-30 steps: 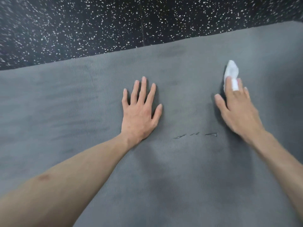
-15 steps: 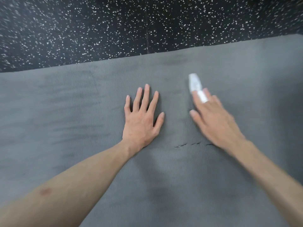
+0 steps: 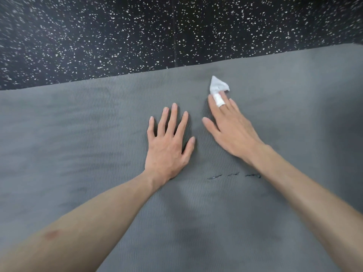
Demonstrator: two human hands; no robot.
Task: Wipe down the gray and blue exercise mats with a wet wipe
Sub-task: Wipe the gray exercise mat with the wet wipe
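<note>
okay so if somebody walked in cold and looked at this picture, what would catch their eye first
Probably the white wipe, bright against the gray mat, sticking out from under the right hand's straight fingers near the mat's far edge. Next, the left hand lying flat with fingers spread at the middle of the mat, beside the right. Beyond the mat lies a black floor speckled with white.

The mat [image 3: 98, 154] lies on the floor [image 3: 98, 36], which shows beyond its far edge. The left hand [image 3: 169, 146] rests flat on the mat, the right hand [image 3: 229, 130] just beside it to the right (apart), with the wipe [image 3: 217, 86] under its fingers, jutting ahead toward the far edge.
</note>
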